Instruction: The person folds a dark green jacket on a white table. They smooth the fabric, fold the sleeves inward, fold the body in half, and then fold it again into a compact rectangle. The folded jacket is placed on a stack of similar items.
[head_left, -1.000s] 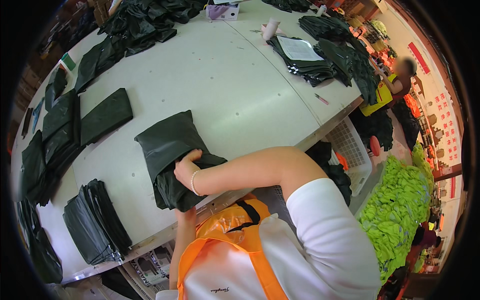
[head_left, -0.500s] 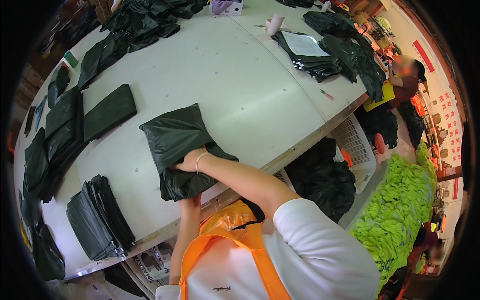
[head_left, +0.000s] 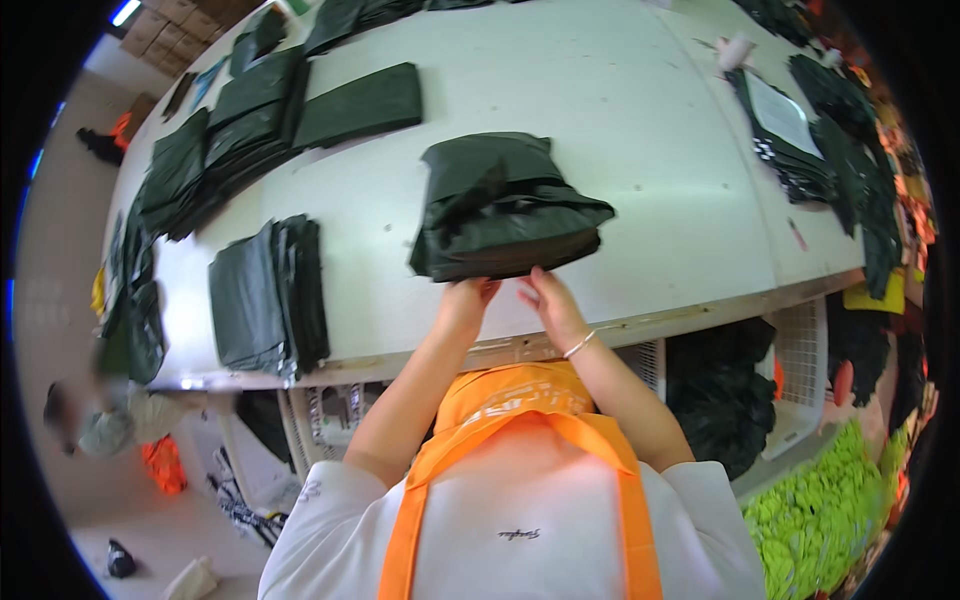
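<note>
A folded dark green garment point(head_left: 505, 205), shiny like rainwear, sits as a thick bundle on the white table in front of me. A loose flap lies across its top, and its layered near edge faces me. My left hand point(head_left: 470, 300) grips this edge from below, its fingertips hidden behind the fabric. At the same edge, to the right, my right hand point(head_left: 550, 302) has its fingers apart, with one fingertip touching the cloth. To the left stands a stack of folded dark green garments point(head_left: 268, 295). Farther back lies a single flat folded piece point(head_left: 362, 105).
More folded dark garments point(head_left: 250, 105) lie along the table's left side. A paper sheet point(head_left: 783, 112) rests on a dark pile at right. Under the right table edge point(head_left: 700, 320) are a white plastic crate point(head_left: 800, 370) and a lime-green heap point(head_left: 815, 510).
My view has swung left. My right hand has come off the top of the bundle to its near edge. The bundle now faces me squarely, its flap folded over the top.
</note>
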